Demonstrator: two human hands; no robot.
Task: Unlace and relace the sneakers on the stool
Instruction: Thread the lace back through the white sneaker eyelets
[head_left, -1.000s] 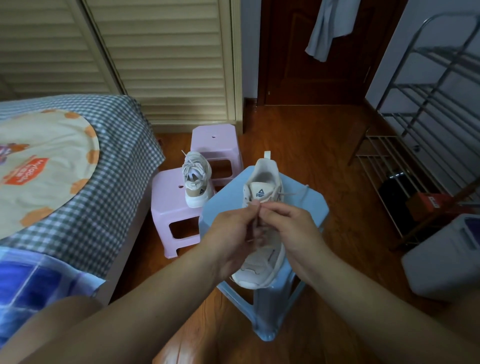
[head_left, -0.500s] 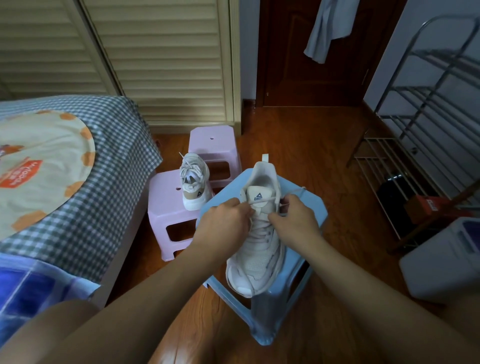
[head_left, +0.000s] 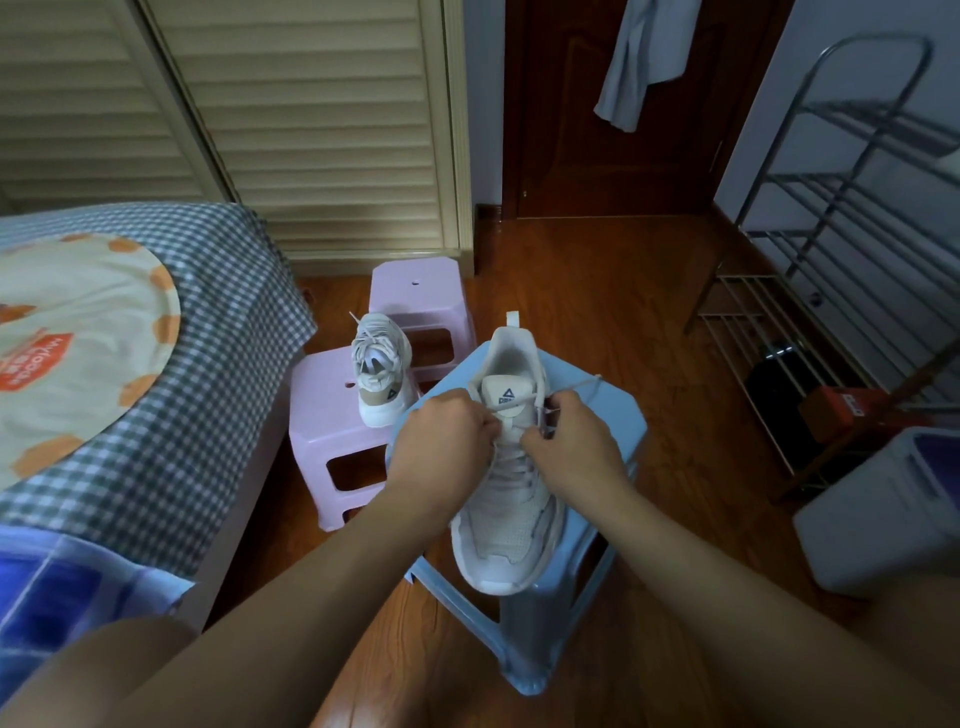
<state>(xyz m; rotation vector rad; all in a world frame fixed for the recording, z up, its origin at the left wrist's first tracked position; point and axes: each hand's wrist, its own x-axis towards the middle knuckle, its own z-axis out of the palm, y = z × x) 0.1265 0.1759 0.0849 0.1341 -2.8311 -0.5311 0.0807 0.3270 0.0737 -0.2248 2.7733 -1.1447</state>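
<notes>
Since a second ago hands moved up sneaker, from mid-laces to tongue, and spread apart. Sneaker sits on blue stool. Left hand pinching lace across tongue, right hand curled on other end. Tongue logo: triangle, text too blurry. Second sneaker on pink stool. Blanket print unreadable.

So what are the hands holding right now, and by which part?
Each hand pinches the shoelace of the sneaker up near the tongue: left hand on the left side, right hand on the right.
</notes>
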